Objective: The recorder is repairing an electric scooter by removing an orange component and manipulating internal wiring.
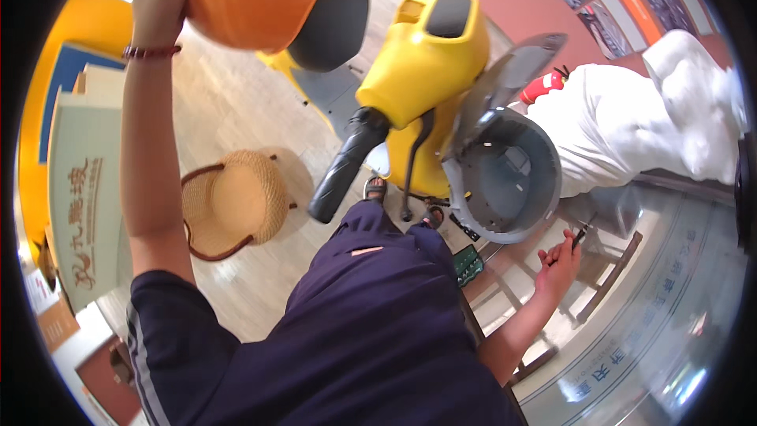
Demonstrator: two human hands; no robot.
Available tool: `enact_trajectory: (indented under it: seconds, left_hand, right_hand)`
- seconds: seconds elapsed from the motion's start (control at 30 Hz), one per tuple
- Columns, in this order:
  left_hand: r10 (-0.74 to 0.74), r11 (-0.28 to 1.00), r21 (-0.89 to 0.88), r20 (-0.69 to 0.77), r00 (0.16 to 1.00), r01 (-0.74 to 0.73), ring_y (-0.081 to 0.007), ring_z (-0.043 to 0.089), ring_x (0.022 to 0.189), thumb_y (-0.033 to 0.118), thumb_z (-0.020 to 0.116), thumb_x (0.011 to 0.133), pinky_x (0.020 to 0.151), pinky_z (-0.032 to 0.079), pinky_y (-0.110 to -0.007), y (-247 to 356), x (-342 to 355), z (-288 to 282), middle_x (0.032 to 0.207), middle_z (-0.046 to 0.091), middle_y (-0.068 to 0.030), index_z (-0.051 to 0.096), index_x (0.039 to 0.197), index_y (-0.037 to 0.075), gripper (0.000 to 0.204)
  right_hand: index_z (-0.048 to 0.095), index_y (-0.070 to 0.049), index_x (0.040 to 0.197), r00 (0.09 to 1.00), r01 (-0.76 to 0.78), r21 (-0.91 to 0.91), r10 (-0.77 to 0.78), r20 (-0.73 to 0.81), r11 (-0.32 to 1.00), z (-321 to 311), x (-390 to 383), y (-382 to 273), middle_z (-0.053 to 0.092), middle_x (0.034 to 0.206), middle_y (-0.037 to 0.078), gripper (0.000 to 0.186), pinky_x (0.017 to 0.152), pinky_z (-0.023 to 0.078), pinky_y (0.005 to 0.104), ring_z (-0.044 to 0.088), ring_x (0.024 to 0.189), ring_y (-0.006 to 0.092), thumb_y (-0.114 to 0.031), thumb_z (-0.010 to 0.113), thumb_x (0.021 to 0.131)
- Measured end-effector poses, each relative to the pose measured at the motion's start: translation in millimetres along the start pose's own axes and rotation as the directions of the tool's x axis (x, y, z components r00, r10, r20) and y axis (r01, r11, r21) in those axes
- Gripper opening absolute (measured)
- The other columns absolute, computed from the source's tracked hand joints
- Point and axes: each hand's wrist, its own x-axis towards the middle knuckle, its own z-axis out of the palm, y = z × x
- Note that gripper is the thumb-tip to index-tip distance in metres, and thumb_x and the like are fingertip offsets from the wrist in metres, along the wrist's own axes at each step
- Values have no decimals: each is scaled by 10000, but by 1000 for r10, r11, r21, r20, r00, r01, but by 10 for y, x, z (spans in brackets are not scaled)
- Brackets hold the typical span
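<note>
Left grip (163,0) holds orange shell (248,4); probably light, stiff, slick, best taken by the rim. Right grip (558,263) pinches dark tool (581,234).

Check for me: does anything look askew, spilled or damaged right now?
No spill or clear damage stands out. One mild oddity: the grey shell beside the yellow scooter gapes open, a smoky flap sticking up at its rim, so it seems unclosed. The right hand nearby holds a thin dark tool.
</note>
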Motion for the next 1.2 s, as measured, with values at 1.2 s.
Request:
enact_trajectory:
  seconds: [1.2]
  left_hand:
    - [-565,-43,556,-699,439,830,-352,579,1008,524,699,626,888,454,-418,-3328,-3749,-3198,1050,609,-225,502,1263,143,768]
  right_hand:
    - [529,-108,1029,993,-108,-150,114,26,983,1067,-1165,432,336,586,-55,167,568,378,267,336,505,59,-238,483,934]
